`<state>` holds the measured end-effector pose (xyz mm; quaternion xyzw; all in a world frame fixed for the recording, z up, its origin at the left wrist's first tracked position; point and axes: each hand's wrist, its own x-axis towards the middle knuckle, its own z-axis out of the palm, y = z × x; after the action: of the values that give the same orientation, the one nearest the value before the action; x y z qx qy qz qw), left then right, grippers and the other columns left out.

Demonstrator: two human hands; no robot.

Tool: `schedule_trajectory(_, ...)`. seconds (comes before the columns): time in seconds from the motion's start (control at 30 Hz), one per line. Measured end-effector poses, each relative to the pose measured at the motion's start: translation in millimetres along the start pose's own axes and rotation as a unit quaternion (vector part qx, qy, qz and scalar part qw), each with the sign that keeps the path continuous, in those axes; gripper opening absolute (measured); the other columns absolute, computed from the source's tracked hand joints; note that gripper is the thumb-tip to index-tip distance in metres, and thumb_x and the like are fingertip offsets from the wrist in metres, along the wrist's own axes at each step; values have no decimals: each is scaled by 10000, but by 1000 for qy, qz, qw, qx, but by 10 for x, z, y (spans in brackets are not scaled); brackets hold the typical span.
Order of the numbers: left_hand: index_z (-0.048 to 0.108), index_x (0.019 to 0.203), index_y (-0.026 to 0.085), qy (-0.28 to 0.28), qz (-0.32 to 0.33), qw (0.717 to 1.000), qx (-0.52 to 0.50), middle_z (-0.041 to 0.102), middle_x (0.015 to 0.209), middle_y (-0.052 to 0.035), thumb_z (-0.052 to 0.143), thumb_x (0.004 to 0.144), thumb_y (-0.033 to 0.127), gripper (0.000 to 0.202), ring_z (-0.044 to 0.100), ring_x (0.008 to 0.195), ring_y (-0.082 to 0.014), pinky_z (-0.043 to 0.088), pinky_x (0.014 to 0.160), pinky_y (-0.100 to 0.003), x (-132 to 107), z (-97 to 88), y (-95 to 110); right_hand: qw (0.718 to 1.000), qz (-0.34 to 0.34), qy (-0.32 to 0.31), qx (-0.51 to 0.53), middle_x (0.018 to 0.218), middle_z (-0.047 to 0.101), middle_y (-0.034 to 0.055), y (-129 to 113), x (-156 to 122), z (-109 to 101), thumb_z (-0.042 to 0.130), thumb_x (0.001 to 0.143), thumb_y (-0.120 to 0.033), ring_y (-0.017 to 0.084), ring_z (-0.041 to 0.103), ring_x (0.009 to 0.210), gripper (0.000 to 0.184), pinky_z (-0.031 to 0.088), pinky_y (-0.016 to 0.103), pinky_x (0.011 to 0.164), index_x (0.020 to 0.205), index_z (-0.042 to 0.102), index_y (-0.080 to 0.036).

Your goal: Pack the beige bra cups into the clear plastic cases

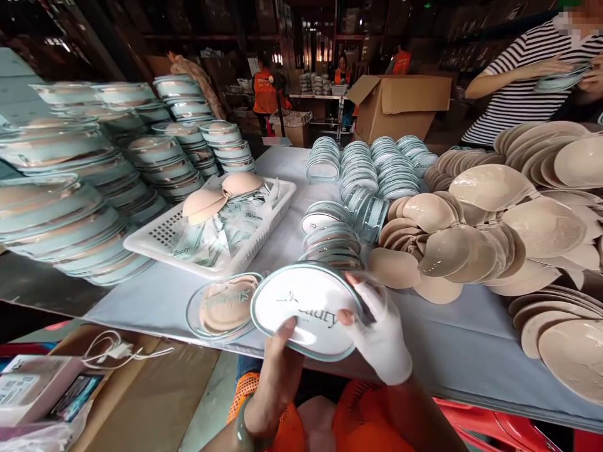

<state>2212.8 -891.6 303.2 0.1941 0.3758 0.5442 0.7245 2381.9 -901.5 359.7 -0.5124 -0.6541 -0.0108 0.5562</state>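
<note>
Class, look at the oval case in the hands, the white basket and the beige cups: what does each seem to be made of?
Case: probably thin clear plastic with a teal rim; it is glossy and printed with lettering. Basket: white moulded plastic, judging by its perforated floor and matt walls. Cups: perhaps silicone or foam; smooth, domed, with a soft sheen.

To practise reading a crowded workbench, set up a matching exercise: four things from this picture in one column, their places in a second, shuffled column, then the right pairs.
Things
1. oval case
2. white basket
3. cardboard box
4. beige cups

Places
A. far end of the table
B. heaped to the right of the hands
C. held by the left hand and the right hand
D. left of centre, holding packets

Pairs: 1-C, 2-D, 3-A, 4-B
</note>
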Motion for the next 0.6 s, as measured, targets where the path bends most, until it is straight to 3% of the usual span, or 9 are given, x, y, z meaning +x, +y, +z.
schedule_trajectory(0.07, 607, 1398, 255, 54, -30, 996, -67, 738, 1250, -84, 782, 795, 442, 655, 706, 1135, -312, 633, 866, -378, 24, 199, 130, 996, -60, 67, -1, 1329, 519, 175, -26, -106, 113, 566, 994, -505, 305, 556, 1266, 565, 558, 466, 1000, 1477, 493, -221)
schedule_trajectory(0.1, 618, 1384, 267, 63, -42, 992, -96, 743, 1240, -75, 781, 792, 451, 642, 729, 1062, -296, 644, 781, -352, 31, 273, 185, 993, -88, 78, -14, 1301, 512, 170, -38, -170, 164, 603, 976, -500, 303, 556, 1242, 609, 561, 467, 989, 1502, 472, -222)
schedule_trajectory(0.23, 646, 1341, 275, 39, -15, 989, -139, 758, 1192, -55, 775, 812, 450, 572, 748, 886, -239, 618, 594, -277, 8, 419, 261, 987, -127, 49, -84, 1045, 604, 101, -42, -338, 296, 707, 914, -198, 223, 613, 976, 607, 581, 370, 818, 1479, 486, -231)
schedule_trajectory(0.33, 658, 1320, 292, 15, 3, 988, -151, 757, 1196, -45, 806, 801, 417, 554, 749, 920, -248, 623, 590, -267, -24, 415, 209, 987, -122, 61, -88, 1032, 644, 98, -24, -307, 306, 678, 922, -152, 225, 628, 969, 478, 578, 366, 806, 1376, 559, -242)
schedule_trajectory(0.5, 623, 1372, 352, 12, -19, 990, -143, 729, 1288, -32, 811, 822, 412, 585, 748, 1011, -281, 671, 681, -342, -47, 235, 109, 998, -56, 38, -11, 923, 647, 40, 42, -175, 237, 586, 954, -115, 162, 654, 848, 139, 566, 286, 745, 1013, 628, -233)
schedule_trajectory(0.6, 609, 1396, 358, 15, -32, 991, -127, 735, 1284, -41, 803, 825, 431, 608, 737, 1077, -299, 674, 739, -355, -75, 105, 62, 992, -118, 27, -34, 891, 622, 22, 126, -76, 130, 578, 938, -109, 172, 640, 864, 127, 553, 310, 747, 944, 576, -236)
